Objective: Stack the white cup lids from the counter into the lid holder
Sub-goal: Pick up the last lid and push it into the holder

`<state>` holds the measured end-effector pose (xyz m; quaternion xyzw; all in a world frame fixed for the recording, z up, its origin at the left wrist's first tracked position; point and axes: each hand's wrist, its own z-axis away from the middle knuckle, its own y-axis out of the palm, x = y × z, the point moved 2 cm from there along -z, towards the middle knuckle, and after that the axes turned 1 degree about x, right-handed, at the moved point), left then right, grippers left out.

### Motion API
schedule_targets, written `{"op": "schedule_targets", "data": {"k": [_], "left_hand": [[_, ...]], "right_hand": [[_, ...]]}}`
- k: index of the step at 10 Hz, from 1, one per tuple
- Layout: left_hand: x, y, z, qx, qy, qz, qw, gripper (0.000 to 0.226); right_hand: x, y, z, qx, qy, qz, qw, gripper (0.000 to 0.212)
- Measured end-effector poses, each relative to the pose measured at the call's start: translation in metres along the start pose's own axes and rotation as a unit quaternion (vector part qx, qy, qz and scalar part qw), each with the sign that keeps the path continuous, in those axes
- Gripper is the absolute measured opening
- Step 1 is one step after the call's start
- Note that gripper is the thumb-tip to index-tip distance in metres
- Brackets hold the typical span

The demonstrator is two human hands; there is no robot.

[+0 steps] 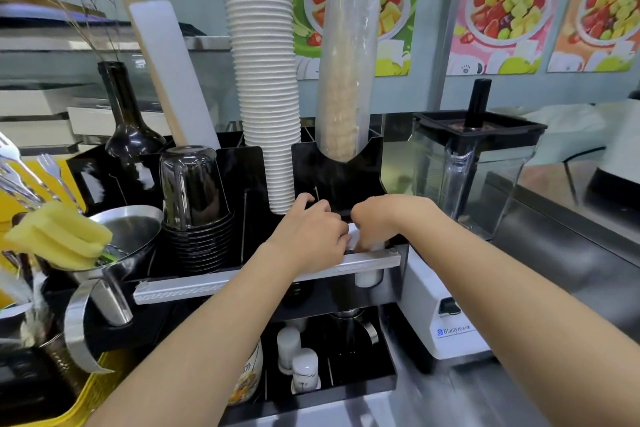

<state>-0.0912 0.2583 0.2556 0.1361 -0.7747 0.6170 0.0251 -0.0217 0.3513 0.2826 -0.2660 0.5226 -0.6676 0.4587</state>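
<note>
Both hands meet over the right front slot of a black organizer, the lid holder [346, 180]. My left hand [308, 236] and my right hand [377, 218] curl around a stack of white cup lids [353, 239], which shows only as a white sliver between the fingers. A white piece, probably the bottom of the stack [369, 277], shows below a grey metal rail [242, 279] that crosses the holder's front. How many lids there are stays hidden by the hands.
A tall column of white paper cups [266, 80] and a sleeve of clear cups [346, 62] rise behind the hands. Black cups under an upturned glass [194, 204] stand to the left, with a metal funnel [121, 246]. A blender [464, 184] stands to the right.
</note>
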Motion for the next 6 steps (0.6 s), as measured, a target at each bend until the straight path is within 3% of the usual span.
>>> {"op": "schedule_targets", "data": {"k": [6], "left_hand": [[-0.002,-0.008,0.002,0.009,-0.006,0.037,0.999,0.038]], "right_hand": [[-0.003,-0.003,0.011,0.031,-0.008,0.001,0.999,0.02]]}}
